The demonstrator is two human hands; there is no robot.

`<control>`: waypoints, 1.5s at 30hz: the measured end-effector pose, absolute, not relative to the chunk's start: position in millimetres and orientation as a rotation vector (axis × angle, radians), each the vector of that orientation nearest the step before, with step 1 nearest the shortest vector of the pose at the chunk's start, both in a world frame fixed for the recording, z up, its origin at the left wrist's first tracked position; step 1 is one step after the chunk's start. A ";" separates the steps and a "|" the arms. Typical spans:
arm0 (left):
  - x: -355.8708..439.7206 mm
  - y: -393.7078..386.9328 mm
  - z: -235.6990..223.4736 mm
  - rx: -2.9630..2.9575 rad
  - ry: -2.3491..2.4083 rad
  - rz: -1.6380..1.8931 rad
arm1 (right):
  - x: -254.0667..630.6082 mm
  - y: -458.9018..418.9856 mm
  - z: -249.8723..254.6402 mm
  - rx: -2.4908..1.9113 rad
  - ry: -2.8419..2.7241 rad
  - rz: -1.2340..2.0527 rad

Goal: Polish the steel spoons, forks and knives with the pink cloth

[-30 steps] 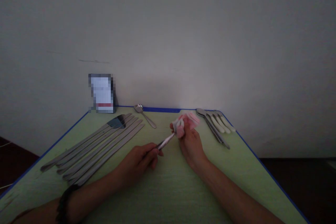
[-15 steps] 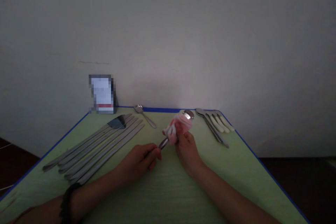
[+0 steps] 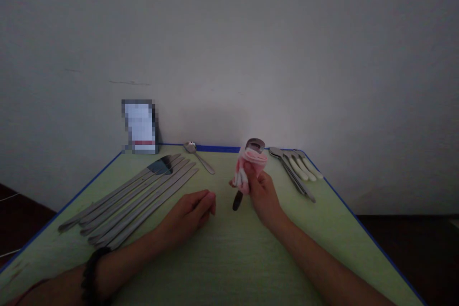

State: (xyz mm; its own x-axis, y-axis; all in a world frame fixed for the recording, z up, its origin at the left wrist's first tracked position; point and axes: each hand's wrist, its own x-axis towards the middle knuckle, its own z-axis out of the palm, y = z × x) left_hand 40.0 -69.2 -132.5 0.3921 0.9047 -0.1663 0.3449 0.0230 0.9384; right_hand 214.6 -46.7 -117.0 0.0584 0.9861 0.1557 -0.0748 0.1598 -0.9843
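My right hand (image 3: 265,197) is closed on a pink-and-white cloth (image 3: 255,160) wrapped around the middle of a metal spoon (image 3: 255,143). The spoon's shiny bowl sticks out above the cloth, and its handle end shows below, tilted slightly. My left hand (image 3: 193,210) is a short way left of that handle, apart from it, its fingers curled together with nothing visible in them. Beyond it, near the back edge, a small spoon (image 3: 203,161) lies on the table.
The green table (image 3: 229,258) has a blue edge. Several long metal table knives (image 3: 143,196) lie fanned out at left. At back right lie stacked spoons (image 3: 292,174) and white-handled cutlery (image 3: 298,169). A blurred-out upright screen (image 3: 140,124) leans by the wall (image 3: 229,48).
My left hand has let go of the spoon's handle. My right hand has turned the spoon more upright inside the cloth and shifted it slightly right.
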 end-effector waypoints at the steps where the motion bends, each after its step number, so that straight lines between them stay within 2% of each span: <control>1: 39.7 -69.2 -132.8 1.528 1.149 0.642 | 215.8 -47.9 -112.1 -1.070 -1.246 1.055; 5: 39.0 -69.4 -132.0 1.500 1.139 0.653 | 220.7 -49.0 -108.5 -1.044 -1.403 0.948; 13: 39.2 -69.3 -133.2 1.473 1.141 0.672 | 222.6 -47.5 -134.7 -1.058 -1.657 0.851; 22: 36.6 -61.0 -137.4 1.097 0.965 0.785 | 234.8 -41.6 -131.1 -1.068 -1.938 0.718; 29: 36.8 -59.1 -134.4 1.007 0.800 0.695 | 252.8 -32.2 -118.7 -0.927 -2.387 0.043; 33: 40.2 -67.4 -131.0 0.951 0.855 0.642 | 254.3 -33.6 -120.3 -0.888 -2.433 -0.196; 45: 40.1 -71.4 -130.9 1.004 0.724 0.579 | 230.7 -44.2 -128.4 -0.766 -2.558 -0.057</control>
